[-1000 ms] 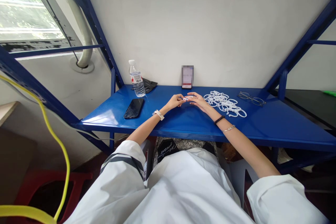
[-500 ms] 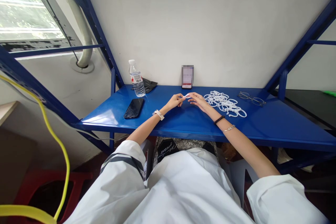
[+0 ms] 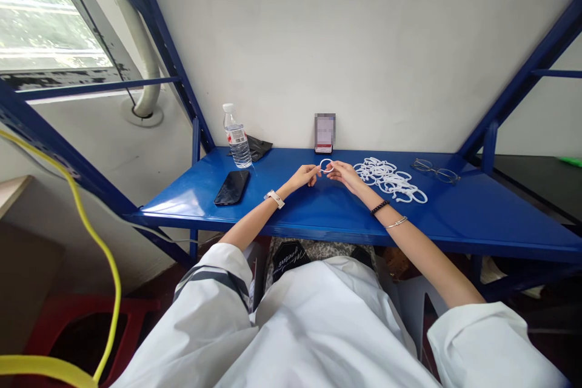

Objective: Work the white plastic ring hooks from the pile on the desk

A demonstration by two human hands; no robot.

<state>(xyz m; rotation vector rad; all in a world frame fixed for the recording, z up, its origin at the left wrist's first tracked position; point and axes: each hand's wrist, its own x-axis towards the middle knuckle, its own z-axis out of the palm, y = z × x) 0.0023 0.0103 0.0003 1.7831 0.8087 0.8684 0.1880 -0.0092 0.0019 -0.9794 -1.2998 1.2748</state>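
Observation:
A thin white ring (image 3: 326, 160) is held upright between my two hands, above the middle of the blue table (image 3: 291, 206). My left hand (image 3: 305, 176) pinches its lower left side, with the fingers curled in. On the opposite side, my right hand (image 3: 344, 175) grips the ring between thumb and fingertips. Just right of that hand lies a loose pile of similar white rings (image 3: 391, 180), some with small knobs or ends. What the ring is made of is too small to make out.
A phone (image 3: 324, 133) leans on the wall behind my hands. To the left are a water bottle (image 3: 237, 138), a dark phone (image 3: 232, 188) and a black pouch (image 3: 260, 148). Eyeglasses (image 3: 435, 171) lie at right. A yellow cable (image 3: 91, 224) hangs at far left.
The white ring has turned from nearly edge-on to showing its round opening. My right fingers have drawn in around its right side; my left hand has barely moved.

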